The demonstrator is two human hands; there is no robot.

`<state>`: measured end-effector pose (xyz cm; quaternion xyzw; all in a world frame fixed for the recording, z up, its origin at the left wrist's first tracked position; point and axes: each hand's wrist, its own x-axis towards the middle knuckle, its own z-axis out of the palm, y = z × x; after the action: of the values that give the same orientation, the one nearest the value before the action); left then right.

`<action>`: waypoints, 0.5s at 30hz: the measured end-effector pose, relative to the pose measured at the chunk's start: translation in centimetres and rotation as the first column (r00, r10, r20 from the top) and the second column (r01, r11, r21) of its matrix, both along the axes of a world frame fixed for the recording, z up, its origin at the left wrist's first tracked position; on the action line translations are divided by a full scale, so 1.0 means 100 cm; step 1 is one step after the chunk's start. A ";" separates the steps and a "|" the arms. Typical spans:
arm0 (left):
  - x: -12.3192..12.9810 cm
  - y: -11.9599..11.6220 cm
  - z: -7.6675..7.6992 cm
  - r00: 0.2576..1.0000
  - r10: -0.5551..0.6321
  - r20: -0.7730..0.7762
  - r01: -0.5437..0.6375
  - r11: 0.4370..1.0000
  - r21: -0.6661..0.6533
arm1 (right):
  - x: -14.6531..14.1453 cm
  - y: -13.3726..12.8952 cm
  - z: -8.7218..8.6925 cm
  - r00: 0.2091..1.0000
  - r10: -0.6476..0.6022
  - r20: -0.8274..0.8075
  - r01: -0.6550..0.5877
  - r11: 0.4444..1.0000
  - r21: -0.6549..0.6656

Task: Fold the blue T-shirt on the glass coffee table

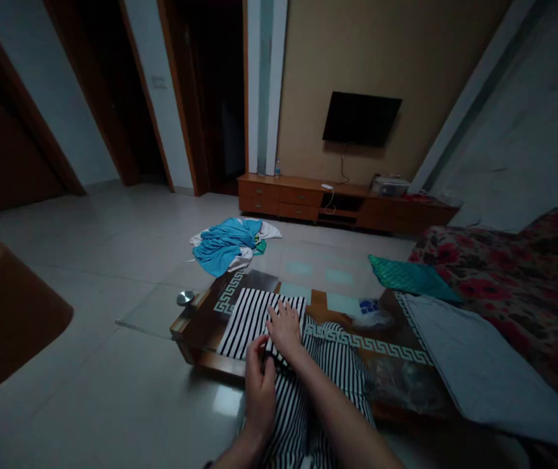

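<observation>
A black-and-white striped cloth [249, 319], folded into a flat rectangle, lies on the near left part of the glass-topped coffee table [210, 359]. My right hand [284, 331] rests palm down on the cloth's right side, its fingers spread. At the near edge of the cloth, my left hand [260, 384] is curled, with thumb and fingers around the fabric; part of its grip is hidden. Striped trousers [337, 368] cover my legs just right of and below the hands.
Blue and white clothes [227, 244] lie heaped beyond the table. A grey cloth [484, 365] is spread at the right, near a green cushion [408, 275] and a flowered sofa [493, 260]. A brown stool-like object [10, 312] stands left. A low TV cabinet [298, 195] lines the wall.
</observation>
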<state>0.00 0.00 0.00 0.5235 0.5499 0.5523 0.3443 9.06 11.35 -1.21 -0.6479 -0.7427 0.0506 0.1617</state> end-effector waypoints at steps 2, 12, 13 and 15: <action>-0.002 0.030 0.009 0.965 -0.061 -0.255 0.082 0.994 0.076 | 0.002 -0.001 0.002 1.000 0.013 -0.012 -0.014 0.999 -0.032; -0.082 0.092 -0.021 0.244 -0.094 -0.965 0.246 0.969 -0.033 | 0.034 -0.025 -0.003 0.996 0.042 -0.079 -0.037 0.997 0.067; -0.089 0.093 -0.019 0.225 -0.116 -0.967 0.264 0.963 -0.054 | 0.040 -0.028 -0.004 0.995 0.061 -0.085 -0.055 0.996 0.072; -0.101 0.097 -0.013 0.202 -0.158 -0.967 0.275 0.956 -0.099 | 0.051 -0.031 -0.004 0.989 0.108 -0.100 -0.101 0.992 0.073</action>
<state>-10.08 9.73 -1.33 0.8385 0.5381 0.0827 -0.0202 14.11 8.22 -1.65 -0.5988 -0.7674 0.0675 0.2189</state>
